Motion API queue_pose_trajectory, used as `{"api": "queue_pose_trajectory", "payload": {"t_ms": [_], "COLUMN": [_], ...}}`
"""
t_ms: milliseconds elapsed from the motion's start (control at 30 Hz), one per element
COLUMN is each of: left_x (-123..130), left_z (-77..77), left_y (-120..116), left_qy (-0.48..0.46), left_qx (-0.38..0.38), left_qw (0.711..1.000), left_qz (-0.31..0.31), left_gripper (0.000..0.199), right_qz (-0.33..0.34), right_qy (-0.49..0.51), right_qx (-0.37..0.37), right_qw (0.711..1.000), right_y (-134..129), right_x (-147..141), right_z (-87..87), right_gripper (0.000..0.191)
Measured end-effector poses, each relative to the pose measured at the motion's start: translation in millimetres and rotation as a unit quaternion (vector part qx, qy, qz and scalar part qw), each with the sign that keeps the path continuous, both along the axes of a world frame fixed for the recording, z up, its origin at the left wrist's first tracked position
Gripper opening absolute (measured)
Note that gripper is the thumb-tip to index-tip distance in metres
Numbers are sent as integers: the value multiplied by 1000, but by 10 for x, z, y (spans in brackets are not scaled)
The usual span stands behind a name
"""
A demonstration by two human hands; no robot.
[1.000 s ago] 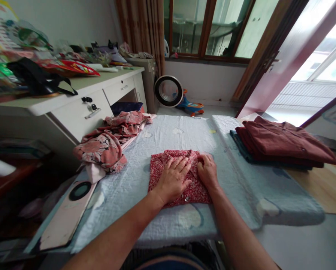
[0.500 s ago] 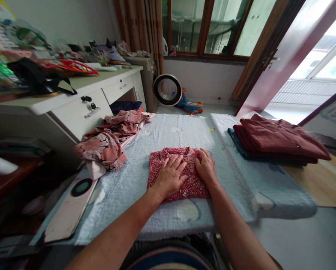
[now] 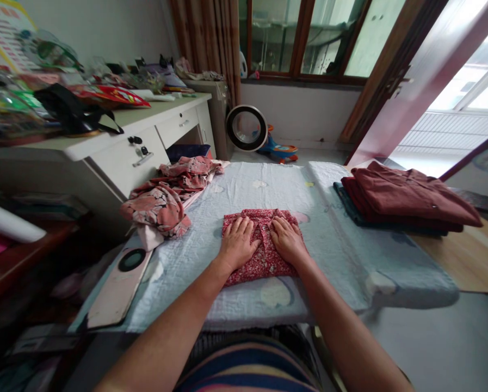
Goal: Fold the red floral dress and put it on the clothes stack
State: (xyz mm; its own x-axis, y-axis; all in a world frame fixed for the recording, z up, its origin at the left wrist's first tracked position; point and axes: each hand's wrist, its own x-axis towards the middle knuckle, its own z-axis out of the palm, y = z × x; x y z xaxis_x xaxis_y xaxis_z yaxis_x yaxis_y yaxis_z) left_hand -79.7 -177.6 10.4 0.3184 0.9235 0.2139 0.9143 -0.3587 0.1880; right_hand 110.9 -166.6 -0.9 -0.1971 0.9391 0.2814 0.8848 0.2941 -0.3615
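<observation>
A red patterned shirt (image 3: 264, 261), folded into a compact rectangle with its collar at the far side, lies on the pale blue cloth (image 3: 252, 188) that covers the table. My left hand (image 3: 238, 242) rests flat on the shirt's left half, fingers stretched forward. On the right half, my right hand (image 3: 288, 238) also lies palm down with its fingers extended. Small buttons show down the shirt's front between the hands. Neither hand grips anything.
Crumpled floral clothing (image 3: 162, 204) lies at the table's left edge, by a pinkish flat panel with a black ring (image 3: 117, 288). Folded dark red and blue garments (image 3: 407, 201) are stacked on the right. A cluttered white desk (image 3: 125, 163) stands at the left.
My left hand has shifted left across the shirt. My right hand has moved inward from the shirt's right edge and now lies flat. The view has tilted slightly.
</observation>
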Motion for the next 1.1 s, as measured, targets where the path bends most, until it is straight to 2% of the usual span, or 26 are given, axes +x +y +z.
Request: {"api": "queue_pose_trajectory", "payload": {"t_ms": [167, 333, 433, 567, 700, 800, 900, 1000, 1100], "left_x": [-71, -261, -423, -599, -619, -572, -553, -594, -670], "left_z": [3, 39, 42, 29, 47, 81, 114, 155, 211], "left_y": [36, -3, 16, 61, 22, -18, -42, -76, -140], "left_qy": [-47, -142, -178, -146, -88, -71, -69, -97, -147], "left_qx": [-16, 50, 59, 3, -29, -42, -52, -66, -139], "left_qw": [999, 989, 980, 975, 965, 959, 960, 967, 964], "left_qz": [-18, 4, 61, 167, 244, 272, 266, 224, 174], "left_gripper": [48, 34, 32, 30, 36, 37, 35, 31, 31], "right_qz": [1, 26, 51, 67, 59, 56, 51, 50, 54], "right_qy": [8, 43, 39, 1, -27, -35, -37, -39, -42], "right_qx": [-17, 3, 33, 7, -29, -38, -35, -31, -26], "right_qw": [1000, 999, 997, 998, 997, 997, 997, 997, 997], "right_y": [28, -41, -149, -222, -194, -182, -192, -195, -185], "right_x": [42, 40, -83, -281, -342, -332, -326, -329, -328], "right_z": [29, 172, 267, 260, 181, 169, 180, 176, 156], "right_gripper": [39, 37, 39, 44, 48, 50, 49, 49, 49]}}
